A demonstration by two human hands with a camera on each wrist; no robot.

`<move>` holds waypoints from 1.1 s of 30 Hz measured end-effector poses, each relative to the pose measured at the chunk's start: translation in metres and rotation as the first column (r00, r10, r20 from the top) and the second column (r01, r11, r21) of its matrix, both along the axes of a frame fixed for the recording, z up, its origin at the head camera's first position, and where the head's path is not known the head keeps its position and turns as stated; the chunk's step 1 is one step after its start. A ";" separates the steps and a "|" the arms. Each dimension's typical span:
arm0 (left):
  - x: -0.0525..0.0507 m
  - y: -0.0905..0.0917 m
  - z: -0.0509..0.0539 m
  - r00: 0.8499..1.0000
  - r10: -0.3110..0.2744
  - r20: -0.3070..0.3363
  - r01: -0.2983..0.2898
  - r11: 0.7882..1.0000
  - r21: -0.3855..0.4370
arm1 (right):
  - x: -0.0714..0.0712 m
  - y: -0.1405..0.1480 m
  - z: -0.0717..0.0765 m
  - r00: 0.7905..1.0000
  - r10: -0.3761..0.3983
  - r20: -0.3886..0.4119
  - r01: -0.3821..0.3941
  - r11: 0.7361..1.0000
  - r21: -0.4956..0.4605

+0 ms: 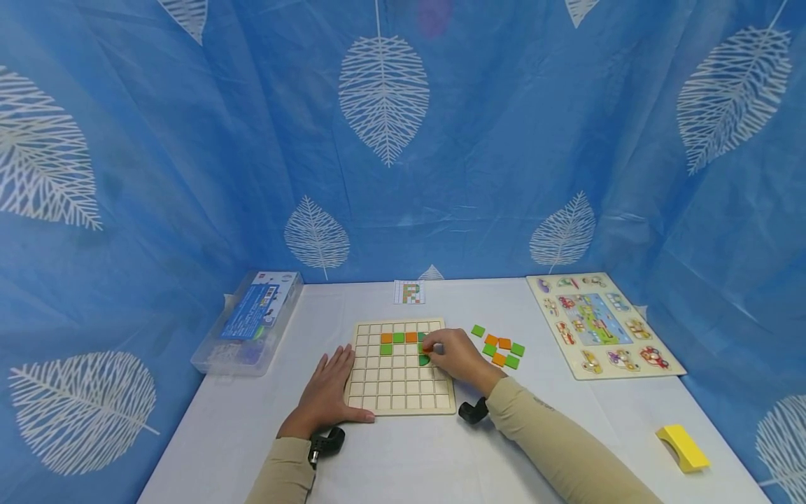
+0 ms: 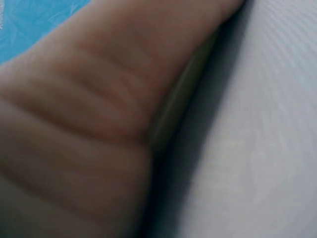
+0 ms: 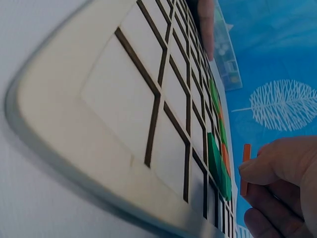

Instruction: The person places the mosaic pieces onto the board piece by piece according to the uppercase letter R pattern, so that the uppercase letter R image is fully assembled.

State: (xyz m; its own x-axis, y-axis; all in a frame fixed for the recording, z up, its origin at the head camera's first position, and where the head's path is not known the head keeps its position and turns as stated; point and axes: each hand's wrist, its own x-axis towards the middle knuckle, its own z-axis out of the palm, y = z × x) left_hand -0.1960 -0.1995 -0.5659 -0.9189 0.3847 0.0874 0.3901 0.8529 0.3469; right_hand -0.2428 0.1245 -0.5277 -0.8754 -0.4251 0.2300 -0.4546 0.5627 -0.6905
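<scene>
A square wooden grid board [image 1: 399, 402] lies on the white table. Along its upper rows sit several orange and green tiles, among them a light green tile [image 1: 386, 349] and a dark green piece with a curved edge [image 1: 425, 360]. The left hand [image 1: 326, 388] rests at the board's left edge, fingers straight and thumb by the near corner; its wrist view is blurred and filled by the palm side [image 2: 99, 109]. Between thumb and fingers, the right hand [image 1: 458, 357] pinches an orange tile [image 3: 246, 152], held on edge just above the board's right side.
Loose green and orange tiles [image 1: 499, 359] lie right of the board. A small pattern card [image 1: 410, 292] is behind it. At left stands a clear plastic box [image 1: 252, 329]; at right are a picture puzzle board [image 1: 595, 322] and a yellow arched block [image 1: 685, 448].
</scene>
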 end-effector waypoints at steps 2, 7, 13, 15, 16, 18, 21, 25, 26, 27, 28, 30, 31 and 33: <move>0.000 0.000 0.000 1.000 0.001 0.004 -0.001 1.000 -0.006 | 0.000 -0.002 -0.001 1.000 0.014 0.000 -0.014 1.000 -0.005; 0.000 0.000 -0.001 1.000 0.001 -0.004 -0.001 1.000 -0.011 | 0.002 -0.008 -0.003 0.998 0.055 -0.033 -0.055 0.998 0.001; 0.001 0.000 0.001 1.000 0.000 0.003 0.000 1.000 -0.007 | 0.006 -0.015 -0.003 0.995 0.089 -0.039 -0.088 0.995 0.038; 0.001 0.000 0.001 1.000 0.002 0.008 -0.002 1.000 -0.009 | 0.006 -0.017 -0.003 0.994 0.102 -0.039 -0.100 0.994 0.044; 0.001 0.000 0.001 1.000 0.003 0.011 -0.003 1.000 -0.011 | 0.006 -0.018 -0.003 0.993 0.110 -0.048 -0.107 0.993 0.052; 0.001 0.000 0.001 1.000 0.005 0.012 -0.005 1.000 -0.016 | 0.006 -0.020 -0.004 0.989 0.129 -0.078 -0.124 0.990 0.069; 0.000 0.001 0.000 1.000 0.006 0.016 -0.006 1.000 -0.022 | 0.005 -0.021 -0.006 0.981 0.152 -0.123 -0.141 0.985 0.097; 0.001 0.001 0.001 1.000 0.005 0.017 -0.005 1.000 -0.019 | 0.004 -0.022 -0.006 0.975 0.170 -0.143 -0.153 0.980 0.124; 0.001 0.001 0.002 1.000 0.004 0.014 -0.004 1.000 -0.013 | 0.004 -0.022 -0.006 0.974 0.173 -0.145 -0.154 0.979 0.132; 0.002 0.001 0.002 1.000 0.004 0.014 -0.004 1.000 -0.012 | 0.004 -0.023 -0.006 0.974 0.174 -0.144 -0.155 0.979 0.135; 0.002 0.001 0.002 1.000 0.003 0.010 -0.003 1.000 -0.011 | 0.003 -0.023 -0.006 0.974 0.175 -0.146 -0.155 0.978 0.137; 0.002 0.000 0.002 1.000 0.002 0.006 -0.001 1.000 -0.009 | 0.002 -0.024 -0.006 0.973 0.180 -0.144 -0.160 0.977 0.139; 0.002 0.000 0.001 1.000 0.002 0.007 -0.002 1.000 -0.010 | 0.002 -0.025 -0.007 0.973 0.182 -0.141 -0.162 0.977 0.141; 0.002 0.000 0.001 1.000 0.000 0.011 0.000 1.000 -0.016 | 0.001 -0.026 -0.008 0.974 0.183 -0.132 -0.163 0.976 0.145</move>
